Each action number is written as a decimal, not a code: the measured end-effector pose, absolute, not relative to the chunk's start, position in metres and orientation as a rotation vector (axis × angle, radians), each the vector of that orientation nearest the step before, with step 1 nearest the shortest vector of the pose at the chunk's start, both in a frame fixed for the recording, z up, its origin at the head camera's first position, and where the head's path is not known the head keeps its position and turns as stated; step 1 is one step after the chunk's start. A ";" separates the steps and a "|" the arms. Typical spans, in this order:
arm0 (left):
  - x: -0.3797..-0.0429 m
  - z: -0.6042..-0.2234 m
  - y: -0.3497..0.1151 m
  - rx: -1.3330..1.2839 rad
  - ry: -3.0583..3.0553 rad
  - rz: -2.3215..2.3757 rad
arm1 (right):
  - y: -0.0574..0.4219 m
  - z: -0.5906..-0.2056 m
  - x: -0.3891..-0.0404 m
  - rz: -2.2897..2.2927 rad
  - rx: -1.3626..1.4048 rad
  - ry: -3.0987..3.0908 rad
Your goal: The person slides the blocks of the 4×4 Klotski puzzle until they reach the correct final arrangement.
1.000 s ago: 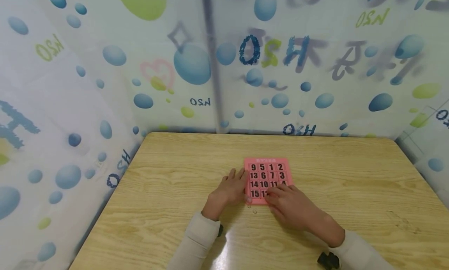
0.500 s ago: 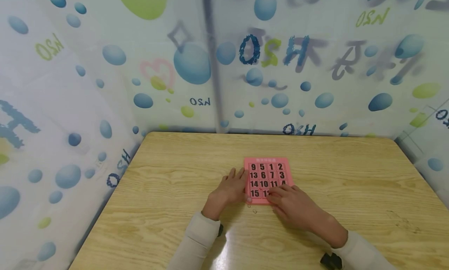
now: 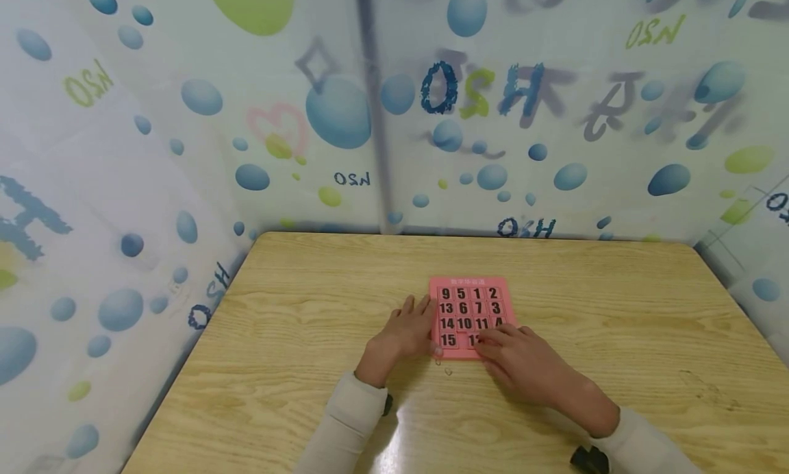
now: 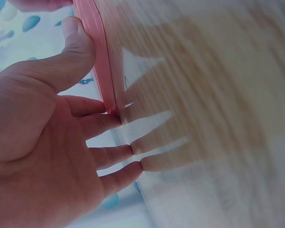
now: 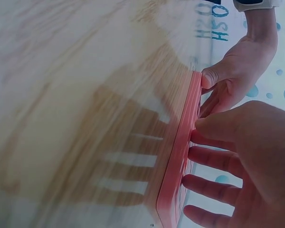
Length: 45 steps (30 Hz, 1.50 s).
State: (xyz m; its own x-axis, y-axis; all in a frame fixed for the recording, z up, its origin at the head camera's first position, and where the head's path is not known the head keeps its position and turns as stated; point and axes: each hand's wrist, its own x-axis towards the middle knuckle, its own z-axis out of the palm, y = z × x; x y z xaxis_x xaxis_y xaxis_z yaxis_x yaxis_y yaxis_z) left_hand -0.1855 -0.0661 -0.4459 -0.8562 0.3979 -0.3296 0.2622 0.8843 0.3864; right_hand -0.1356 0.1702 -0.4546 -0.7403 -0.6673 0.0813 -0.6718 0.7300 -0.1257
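Observation:
A pink number slide puzzle [image 3: 439, 282] lies flat on the wooden table, its black-numbered tiles facing up. My left hand [image 3: 403, 333] rests along its left side; in the left wrist view the thumb [image 4: 76, 45] lies against the pink edge and the spread fingers [image 4: 111, 154] reach down to the tabletop. Over the lower right corner, my right hand [image 3: 524, 364] has its extended fingertips on the bottom row. They touch a tile [image 3: 472, 340] whose number begins with 1, its rest covered. A bare slot separates that tile from the 15 tile [image 3: 448, 340].
The wooden table [image 3: 296, 289] reaches back to a pale curtain [image 3: 419, 166] printed with blue and green drops. Small clear droplet-like spots [image 3: 448, 372] lie just in front of the puzzle. A dark wrist device [image 3: 588, 459] sits below the right sleeve.
The bottom-row tile under my right fingertips has slid right, away from the 15, and a gap has widened between them. My right hand moved slightly right with it; the left stayed put.

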 end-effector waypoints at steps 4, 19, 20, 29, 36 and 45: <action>-0.186 -0.447 -0.066 0.493 2.648 0.464 | 0.173 -0.455 -0.135 0.227 1.112 -2.886; -0.186 -0.448 -0.065 0.482 2.637 0.443 | 0.181 -0.453 -0.135 0.199 1.077 -2.955; -0.186 -0.447 -0.065 0.484 2.640 0.437 | 0.181 -0.453 -0.135 0.200 1.077 -2.955; -0.186 -0.446 -0.066 0.483 2.642 0.435 | 0.185 -0.453 -0.138 0.210 1.111 -2.936; -0.186 -0.443 -0.067 0.474 2.641 0.449 | 0.174 -0.446 -0.143 0.242 1.102 -2.895; -0.186 -0.443 -0.066 0.496 2.643 0.428 | 0.146 -0.451 -0.142 0.227 1.206 -2.867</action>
